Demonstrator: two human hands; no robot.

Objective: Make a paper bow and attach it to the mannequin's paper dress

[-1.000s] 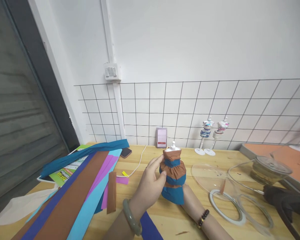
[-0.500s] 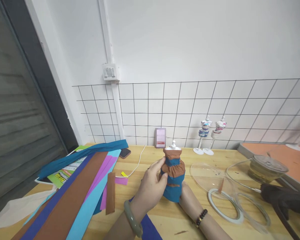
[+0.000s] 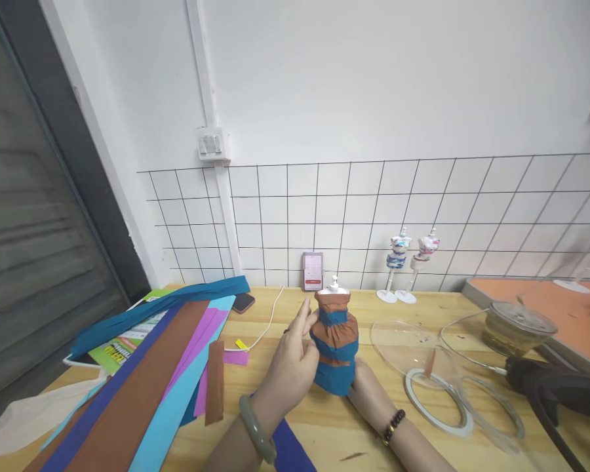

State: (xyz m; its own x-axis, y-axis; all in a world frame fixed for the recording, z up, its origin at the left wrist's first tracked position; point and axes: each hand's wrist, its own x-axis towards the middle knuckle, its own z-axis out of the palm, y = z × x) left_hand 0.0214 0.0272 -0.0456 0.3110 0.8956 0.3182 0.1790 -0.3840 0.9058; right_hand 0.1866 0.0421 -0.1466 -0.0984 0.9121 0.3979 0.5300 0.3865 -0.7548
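Note:
A miniature dress form with a white knob on top stands upright between my hands, wrapped in brown and teal crepe paper that is gathered at the waist. My left hand, with a jade bangle at the wrist, is at its left side; the fingers are stretched out and the thumb is apart from them, near the paper. From below and behind, my right hand supports the form; its fingers are hidden by the paper skirt. A dark blue paper strip lies on the table under my left forearm.
Long crepe paper strips cover the left side of the table. A phone leans against the wall. Two small decorated dress forms stand at the back. On the right are tape rolls, a clear disc and a glass pot.
My left fingers have loosened from the dress form and straightened upward, with the thumb drawn back. The right hand stays behind the form. The whole view has shifted slightly.

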